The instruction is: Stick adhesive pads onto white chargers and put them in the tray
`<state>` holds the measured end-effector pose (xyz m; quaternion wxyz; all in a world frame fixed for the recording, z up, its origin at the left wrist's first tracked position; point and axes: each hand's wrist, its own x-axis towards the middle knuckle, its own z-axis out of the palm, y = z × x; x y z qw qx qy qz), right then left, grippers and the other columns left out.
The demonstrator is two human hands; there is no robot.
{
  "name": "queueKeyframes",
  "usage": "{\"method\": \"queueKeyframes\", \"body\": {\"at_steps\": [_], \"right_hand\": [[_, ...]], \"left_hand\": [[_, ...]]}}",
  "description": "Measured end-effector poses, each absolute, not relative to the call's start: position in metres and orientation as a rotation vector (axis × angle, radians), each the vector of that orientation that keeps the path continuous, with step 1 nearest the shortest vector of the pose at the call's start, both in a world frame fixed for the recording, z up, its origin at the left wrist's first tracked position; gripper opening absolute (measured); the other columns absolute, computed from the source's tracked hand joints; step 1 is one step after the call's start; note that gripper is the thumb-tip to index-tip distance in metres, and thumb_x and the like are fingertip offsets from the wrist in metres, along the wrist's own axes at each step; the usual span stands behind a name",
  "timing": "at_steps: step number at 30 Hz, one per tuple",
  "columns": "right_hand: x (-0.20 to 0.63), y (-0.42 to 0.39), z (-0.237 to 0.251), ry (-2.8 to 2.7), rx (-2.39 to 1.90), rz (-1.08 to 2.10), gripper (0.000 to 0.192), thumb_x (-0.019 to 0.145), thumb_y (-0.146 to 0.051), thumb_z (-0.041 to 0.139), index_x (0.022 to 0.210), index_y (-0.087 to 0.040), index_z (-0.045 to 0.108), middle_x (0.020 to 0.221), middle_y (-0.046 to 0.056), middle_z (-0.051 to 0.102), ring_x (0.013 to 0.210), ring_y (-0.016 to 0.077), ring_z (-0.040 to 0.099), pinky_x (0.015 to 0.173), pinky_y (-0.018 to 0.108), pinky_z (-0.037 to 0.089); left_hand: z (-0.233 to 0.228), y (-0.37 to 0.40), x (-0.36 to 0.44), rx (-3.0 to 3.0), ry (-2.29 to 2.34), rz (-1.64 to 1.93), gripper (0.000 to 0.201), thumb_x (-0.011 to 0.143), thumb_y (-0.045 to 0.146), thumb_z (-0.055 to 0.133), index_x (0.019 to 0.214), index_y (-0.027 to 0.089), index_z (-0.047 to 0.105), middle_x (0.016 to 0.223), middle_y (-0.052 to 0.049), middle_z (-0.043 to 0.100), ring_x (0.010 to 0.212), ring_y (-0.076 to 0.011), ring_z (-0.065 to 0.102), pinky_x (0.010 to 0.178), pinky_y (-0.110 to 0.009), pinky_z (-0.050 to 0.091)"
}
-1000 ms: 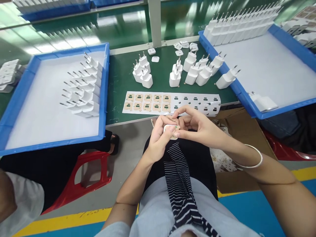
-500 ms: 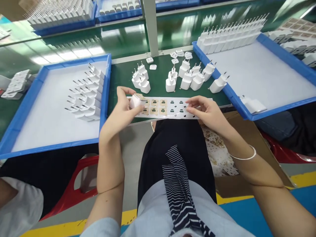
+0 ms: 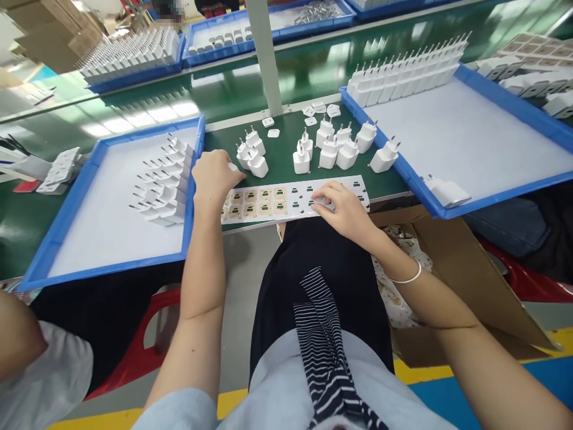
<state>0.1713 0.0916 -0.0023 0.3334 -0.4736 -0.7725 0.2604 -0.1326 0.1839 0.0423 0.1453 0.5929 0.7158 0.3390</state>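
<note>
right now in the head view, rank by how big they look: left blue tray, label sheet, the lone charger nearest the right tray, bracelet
1. left blue tray
2. label sheet
3. bracelet and lone charger: they look alike in size, and the bracelet is nearer the camera, so no ranking.

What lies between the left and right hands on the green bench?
In the head view, the label sheet spans from the left hand to the right hand, whose fingers rest on it.

Plastic, paper and glossy green

Glossy white plastic chargers (image 3: 329, 152) with metal pins stand behind the smooth paper sticker sheet (image 3: 286, 200); beside it, blue plastic trays (image 3: 192, 179) on the shiny green bench (image 3: 286, 158).
</note>
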Motion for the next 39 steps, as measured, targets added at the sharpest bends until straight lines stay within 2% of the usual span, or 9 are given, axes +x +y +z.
{"method": "queueKeyframes", "body": {"at_steps": [5, 8, 10, 15, 19, 22, 27, 34, 39], "right_hand": [[0.171, 0.096, -0.003, -1.985, -1.25, 0.725, 0.007, 0.088, -0.021, 0.063, 0.093, -0.02, 0.068, 0.104, 0.009, 0.068, 0.085, 0.0225, 0.062, 0.081, 0.039, 0.049], [0.172, 0.098, -0.003, -1.983, -1.258, 0.731, 0.008, 0.087, -0.02, 0.066, 0.093, -0.02, 0.07, 0.103, 0.007, 0.068, 0.082, 0.0211, 0.061, 0.079, 0.038, 0.047], [0.172, 0.098, -0.003, -1.979, -1.258, 0.733, 0.009, 0.086, -0.02, 0.067, 0.093, -0.02, 0.071, 0.102, 0.007, 0.068, 0.081, 0.0208, 0.061, 0.078, 0.037, 0.047], [0.172, 0.1, -0.004, -1.963, -1.255, 0.736, 0.009, 0.085, -0.02, 0.067, 0.093, -0.02, 0.071, 0.1, 0.007, 0.068, 0.082, 0.0214, 0.061, 0.077, 0.036, 0.046], [0.173, 0.099, -0.003, -1.974, -1.243, 0.744, 0.008, 0.085, -0.021, 0.066, 0.092, -0.02, 0.07, 0.101, 0.007, 0.068, 0.084, 0.0222, 0.061, 0.078, 0.037, 0.047], [0.179, 0.096, 0.004, -2.015, -1.257, 0.749, 0.01, 0.085, -0.019, 0.066, 0.094, -0.019, 0.07, 0.102, 0.009, 0.068, 0.085, 0.0227, 0.061, 0.078, 0.037, 0.047], [0.184, 0.1, 0.022, -2.199, -1.352, 0.756, 0.013, 0.086, -0.02, 0.068, 0.098, -0.019, 0.071, 0.086, 0.006, 0.067, 0.074, 0.0215, 0.058, 0.069, 0.036, 0.043], [0.154, 0.121, 0.012, -2.346, -0.983, 0.645, 0.025, 0.093, -0.028, 0.065, 0.115, -0.02, 0.073, 0.116, 0.013, 0.066, 0.11, 0.0298, 0.059, 0.098, 0.044, 0.047], [0.156, 0.1, -0.001, -2.252, -1.035, 0.714, 0.018, 0.092, -0.03, 0.067, 0.107, -0.023, 0.076, 0.104, 0.01, 0.064, 0.099, 0.0271, 0.06, 0.092, 0.044, 0.047]], "left_hand": [[0.044, 0.175, -0.126, 1.83, 2.002, 1.071, 0.06, 0.042, 0.033, 0.1, 0.085, 0.022, 0.061, 0.102, -0.012, 0.066, 0.144, -0.0506, 0.034, 0.119, -0.07, 0.014], [0.059, 0.16, -0.105, 2.145, 1.853, 1.081, 0.082, 0.044, 0.034, 0.1, 0.115, 0.023, 0.06, 0.149, -0.015, 0.048, 0.156, -0.0467, 0.01, 0.124, -0.069, -0.004], [0.066, 0.156, -0.089, 2.294, 1.715, 0.998, 0.07, 0.054, 0.032, 0.097, 0.115, 0.027, 0.063, 0.158, -0.01, 0.04, 0.159, -0.0419, 0.001, 0.125, -0.064, -0.012], [0.069, 0.162, -0.062, 2.278, 1.571, 0.915, 0.027, 0.069, 0.029, 0.084, 0.087, 0.025, 0.066, 0.148, -0.008, 0.051, 0.159, -0.0436, 0.006, 0.124, -0.068, -0.009], [0.072, 0.148, -0.06, 2.032, 1.482, 1.226, 0.034, 0.065, 0.028, 0.09, 0.089, 0.022, 0.066, 0.126, -0.009, 0.064, 0.146, -0.0409, 0.036, 0.12, -0.062, 0.025], [0.067, 0.12, -0.064, 1.629, 1.255, 1.537, 0.043, 0.064, 0.041, 0.093, 0.096, 0.023, 0.069, 0.102, -0.005, 0.068, 0.107, -0.0268, 0.062, 0.095, -0.042, 0.05], [0.029, 0.077, -0.064, 0.978, 0.999, 1.523, 0.057, 0.079, 0.077, 0.066, 0.1, 0.024, 0.073, 0.092, -0.007, 0.072, 0.082, -0.0181, 0.067, 0.074, -0.033, 0.053], [-0.009, 0.062, -0.06, 1.131, 1.123, 1.504, 0.05, 0.085, 0.067, 0.068, 0.107, 0.022, 0.075, 0.102, -0.007, 0.076, 0.091, -0.0187, 0.071, 0.076, -0.028, 0.053], [-0.001, 0.045, -0.06, 1.057, 1.009, 1.478, 0.045, 0.091, 0.062, 0.064, 0.11, 0.023, 0.075, 0.106, -0.008, 0.075, 0.096, -0.0203, 0.071, 0.081, -0.031, 0.057]]}}
